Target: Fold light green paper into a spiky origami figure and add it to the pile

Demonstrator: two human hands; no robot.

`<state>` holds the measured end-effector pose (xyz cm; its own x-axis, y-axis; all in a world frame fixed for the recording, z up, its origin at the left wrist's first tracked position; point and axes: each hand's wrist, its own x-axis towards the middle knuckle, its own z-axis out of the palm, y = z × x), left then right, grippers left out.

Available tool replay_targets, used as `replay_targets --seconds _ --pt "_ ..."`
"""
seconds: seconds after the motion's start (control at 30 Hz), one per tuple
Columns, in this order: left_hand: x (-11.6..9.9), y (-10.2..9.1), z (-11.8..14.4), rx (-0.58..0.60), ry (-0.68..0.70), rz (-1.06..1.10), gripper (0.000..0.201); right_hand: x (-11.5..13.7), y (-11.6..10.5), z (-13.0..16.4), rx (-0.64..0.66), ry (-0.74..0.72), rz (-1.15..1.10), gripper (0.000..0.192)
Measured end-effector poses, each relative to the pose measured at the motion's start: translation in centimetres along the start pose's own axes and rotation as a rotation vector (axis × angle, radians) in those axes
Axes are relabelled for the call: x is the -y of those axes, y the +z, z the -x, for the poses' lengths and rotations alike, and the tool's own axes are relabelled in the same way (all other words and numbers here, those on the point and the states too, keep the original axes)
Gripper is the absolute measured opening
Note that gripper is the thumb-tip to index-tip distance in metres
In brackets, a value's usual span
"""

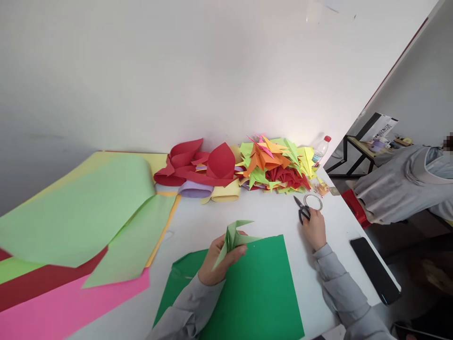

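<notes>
My left hand (pixel 219 259) holds a folded light-green paper crane (pixel 233 238) just above a dark green sheet of paper (pixel 255 288) that lies flat before me. Further right, my right hand (pixel 314 229) rests on the white table (pixel 212 222) with its fingers on the handles of black scissors (pixel 303 210). A roll of clear tape (pixel 313 201) lies just beyond the scissors.
A pile of folded paper cranes (pixel 276 165) and curled red, purple and yellow sheets (pixel 198 170) sits at the wall. Large green, red and pink sheets (pixel 78 222) cover the left. A plastic bottle (pixel 320 150), a black phone (pixel 374 269); a person in grey (pixel 399 184) sits at right.
</notes>
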<state>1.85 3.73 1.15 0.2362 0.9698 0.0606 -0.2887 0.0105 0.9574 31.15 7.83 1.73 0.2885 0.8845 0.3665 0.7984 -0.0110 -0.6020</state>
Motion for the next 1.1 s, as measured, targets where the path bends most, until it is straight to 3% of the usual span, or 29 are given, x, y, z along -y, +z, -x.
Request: replay_targets --seconds 0.17,0.33,0.4,0.47,0.53,0.63,0.73,0.9,0.97,1.1 --pt "-1.2 1.0 0.2 -0.094 0.048 -0.118 0.035 -1.3 -0.6 -1.1 0.069 0.042 0.061 0.031" --pt "-1.3 1.1 0.2 -0.165 0.055 -0.136 0.032 0.8 -2.1 0.4 0.119 0.086 -0.078 0.031" --pt "-1.0 0.9 0.1 -0.143 0.057 -0.098 0.032 2.5 -3.1 2.4 0.281 0.243 -0.544 0.037" --pt "-0.6 0.7 -0.1 -0.121 0.053 -0.052 0.035 4.4 -4.1 4.9 0.562 0.373 -0.901 0.038" --pt "-0.3 0.6 -0.2 -0.092 0.032 -0.009 0.039 6.1 -4.9 7.3 0.725 0.42 -1.163 0.038" --pt "-0.2 0.5 -0.4 -0.033 -0.003 0.02 0.045 7.8 -5.5 9.8 0.857 0.478 -1.377 0.039" --pt "-0.2 0.5 -0.4 -0.007 -0.001 0.008 0.048 8.5 -5.4 11.1 0.946 0.489 -1.478 0.034" --pt "0.1 0.5 -0.4 -0.041 -0.009 -0.025 0.05 9.2 -4.8 12.2 1.097 0.399 -1.545 0.066" --pt "0.4 0.5 -0.5 -0.046 -0.021 -0.023 0.05 9.4 -4.8 12.5 1.093 0.387 -1.524 0.063" --pt "0.7 0.4 -0.6 -0.012 -0.051 0.026 0.05 9.9 -5.2 12.3 1.141 0.505 -1.497 0.058"
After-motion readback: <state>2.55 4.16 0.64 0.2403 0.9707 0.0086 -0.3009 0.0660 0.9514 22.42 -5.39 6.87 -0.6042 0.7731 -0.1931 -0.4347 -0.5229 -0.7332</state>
